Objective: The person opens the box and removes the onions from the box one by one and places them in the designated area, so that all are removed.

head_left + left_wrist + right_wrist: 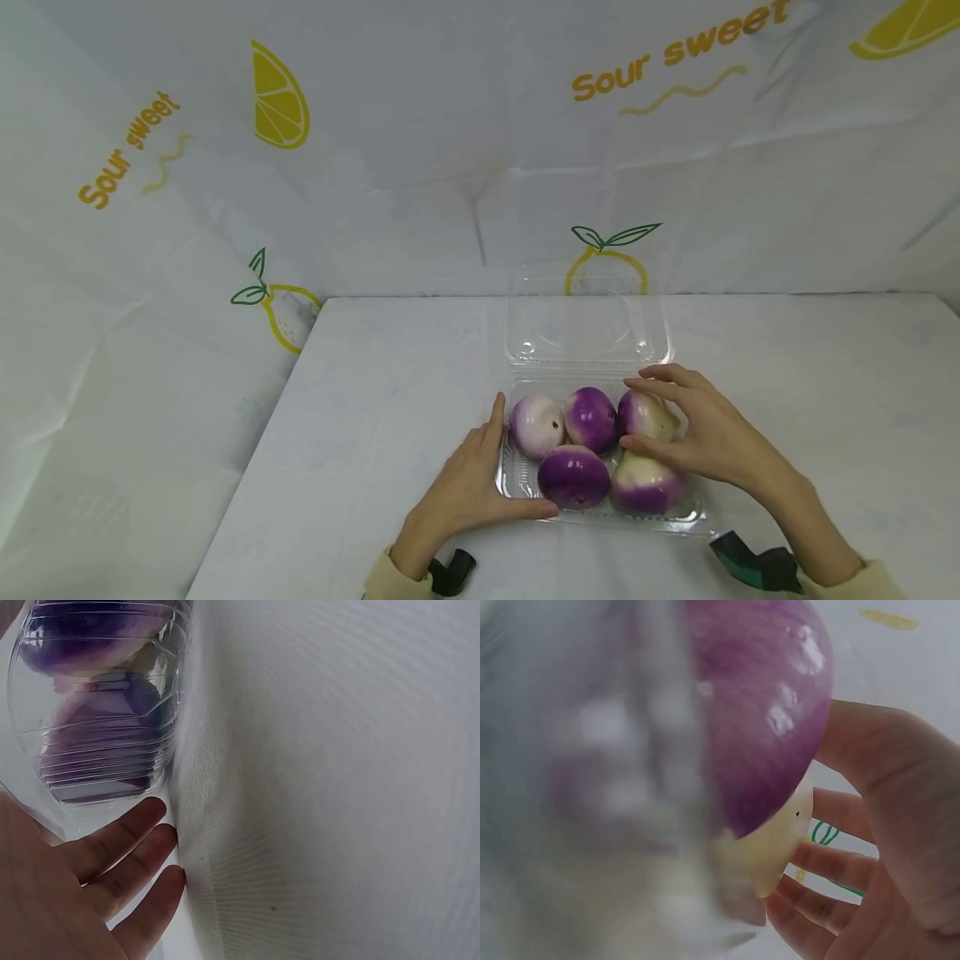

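A clear plastic clamshell box (513,482) on the table holds several purple-and-white turnips in two rows. My right hand (701,429) curves round the back-right turnip (651,418), fingers on its far side and thumb on its near side, above the front-right turnip (647,492). In the right wrist view, a purple turnip (765,705) is close up beside the thumb, with the pale turnip (780,836) near the fingers. My left hand (468,479) rests at the box's left side, fingers fairly straight along the wall, thumb at the front edge. Its spread fingers (127,840) show below the box.
The box's clear lid (588,329) stands raised behind it, hinged at the back edge. A white-covered table (390,400) lies around it. Behind hangs a white cloth (420,167) printed with lemons and lettering. Dark straps (753,564) show at both wrists.
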Action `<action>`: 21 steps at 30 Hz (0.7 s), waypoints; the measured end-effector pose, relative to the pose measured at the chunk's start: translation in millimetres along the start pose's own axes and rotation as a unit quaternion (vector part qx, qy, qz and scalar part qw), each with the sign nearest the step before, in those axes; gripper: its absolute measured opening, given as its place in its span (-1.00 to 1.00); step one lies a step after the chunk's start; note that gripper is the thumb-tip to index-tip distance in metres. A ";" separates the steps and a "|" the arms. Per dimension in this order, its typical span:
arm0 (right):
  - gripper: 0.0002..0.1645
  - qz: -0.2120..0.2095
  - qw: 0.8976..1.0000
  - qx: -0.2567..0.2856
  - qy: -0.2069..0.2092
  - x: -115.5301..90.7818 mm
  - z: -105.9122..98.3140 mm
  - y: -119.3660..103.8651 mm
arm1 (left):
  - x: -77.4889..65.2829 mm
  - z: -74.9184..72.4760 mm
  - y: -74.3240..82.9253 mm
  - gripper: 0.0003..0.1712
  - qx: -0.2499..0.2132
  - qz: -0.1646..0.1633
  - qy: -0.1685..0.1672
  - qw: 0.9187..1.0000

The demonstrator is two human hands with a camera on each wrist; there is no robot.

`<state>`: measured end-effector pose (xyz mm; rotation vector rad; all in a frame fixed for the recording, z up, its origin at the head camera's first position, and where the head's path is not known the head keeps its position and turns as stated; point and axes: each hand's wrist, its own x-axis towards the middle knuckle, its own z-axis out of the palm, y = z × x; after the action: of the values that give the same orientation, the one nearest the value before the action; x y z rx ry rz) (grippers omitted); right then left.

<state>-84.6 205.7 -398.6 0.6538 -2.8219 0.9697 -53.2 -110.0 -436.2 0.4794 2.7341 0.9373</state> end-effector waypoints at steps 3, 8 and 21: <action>-0.15 -0.001 1.000 -0.004 -0.002 -0.1 0.3 0.3 | -0.1 0.1 0.2 0.68 -0.001 -0.002 0.000 1.000; -0.10 0.008 1.000 -0.005 -0.012 -0.8 -0.5 0.4 | -0.5 -0.2 0.8 0.68 -0.005 -0.009 -0.004 1.000; 0.02 0.023 0.999 -0.023 -0.028 0.6 -1.4 -0.6 | -0.3 -0.2 0.9 0.69 -0.002 -0.011 -0.006 1.000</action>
<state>-85.0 205.8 -397.0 0.6235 -2.9110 0.9037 -52.8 -109.5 -435.4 0.4510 2.7206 0.9311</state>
